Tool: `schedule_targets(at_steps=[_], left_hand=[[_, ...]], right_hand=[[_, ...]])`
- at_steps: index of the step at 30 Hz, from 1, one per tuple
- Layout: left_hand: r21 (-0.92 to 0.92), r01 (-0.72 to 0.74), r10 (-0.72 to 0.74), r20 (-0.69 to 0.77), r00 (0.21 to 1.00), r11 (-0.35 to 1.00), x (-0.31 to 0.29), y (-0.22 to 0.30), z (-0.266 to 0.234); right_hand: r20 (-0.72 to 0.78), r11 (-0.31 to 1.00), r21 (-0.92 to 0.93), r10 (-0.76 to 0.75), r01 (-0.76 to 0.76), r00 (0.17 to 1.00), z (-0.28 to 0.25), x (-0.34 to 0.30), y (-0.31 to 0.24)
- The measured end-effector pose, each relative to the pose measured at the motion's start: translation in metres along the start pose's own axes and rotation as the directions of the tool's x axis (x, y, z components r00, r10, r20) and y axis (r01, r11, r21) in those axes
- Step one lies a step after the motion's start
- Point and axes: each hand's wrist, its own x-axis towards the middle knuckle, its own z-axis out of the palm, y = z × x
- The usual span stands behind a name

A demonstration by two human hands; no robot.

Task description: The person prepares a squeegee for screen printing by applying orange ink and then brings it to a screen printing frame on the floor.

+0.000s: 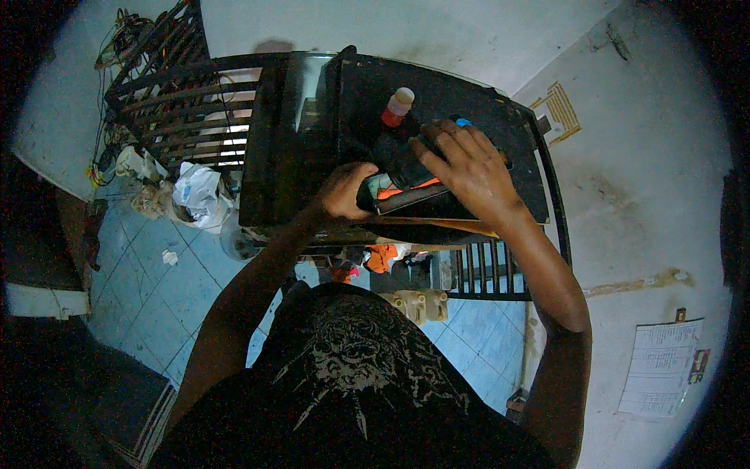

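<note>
— While the black case fills the top of the slatted stand, where does the dark tool lie?
— The long dark tool lies across the case's near edge, its axis running from 8 o'clock to 2 o'clock, above an orange-and-grey tray.
— Which hand is nearer?
— Both touch it. The left hand is wrapped closed around the 8 o'clock end; the right hand lies over the 2 o'clock end, fingers spread and pressing down. A red bottle with a pale cap stands at 12 o'clock.
</note>
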Motion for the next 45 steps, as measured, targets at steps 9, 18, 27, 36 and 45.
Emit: schedule_targets(at_steps=[9,18,27,36,45], left_hand=[[-0.044,-0.004,0.003,-0.018,1.000,0.999,0.002,0.006,-0.003],[-0.048,-0.034,0.033,-0.008,0.999,0.998,0.001,-0.007,0.004],[-0.041,-0.012,0.013,0.012,1.000,0.999,0.000,-0.008,0.004],[-0.072,0.025,-0.022,0.042,0.999,0.997,0.002,-0.007,0.003],[-0.089,0.011,-0.009,0.024,1.000,0.996,-0.003,-0.018,0.012]], right_hand=[[0.003,1.000,0.027,0.011,-0.011,1.000,0.002,-0.001,0.001],[0.092,0.999,0.005,0.050,-0.051,0.994,0.006,-0.011,0.011],[0.071,0.996,-0.087,0.038,-0.032,0.997,0.002,-0.012,0.017],[0.128,0.995,-0.095,0.015,-0.003,0.992,0.001,-0.014,0.024],[0.173,0.991,-0.135,0.003,0.020,0.985,-0.002,-0.015,0.030]])
